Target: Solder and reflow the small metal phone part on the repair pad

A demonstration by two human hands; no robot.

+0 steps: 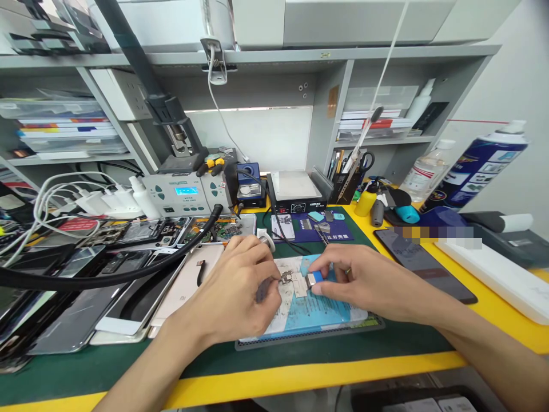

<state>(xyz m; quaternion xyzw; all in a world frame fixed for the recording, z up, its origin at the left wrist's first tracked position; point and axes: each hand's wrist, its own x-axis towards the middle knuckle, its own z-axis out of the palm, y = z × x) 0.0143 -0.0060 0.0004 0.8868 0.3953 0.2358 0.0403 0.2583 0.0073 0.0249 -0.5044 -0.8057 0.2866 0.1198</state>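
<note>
My left hand (240, 289) grips a thin dark tool (266, 286), its tip touching a small metal part (286, 277) on a blue and white work mat (319, 315). My right hand (358, 280) pinches a small blue block (316, 278) next to a little metal piece (309, 281), just right of the tool tip. Both hands rest over the mat at the middle of the green bench cover (128, 366).
Several opened phones (128, 297) lie at the left under a black hose (128, 272). A soldering station (182, 193), a hot plate (295, 191), a pen holder (345, 183), a spray can (476, 166) and a dark phone (422, 263) stand around.
</note>
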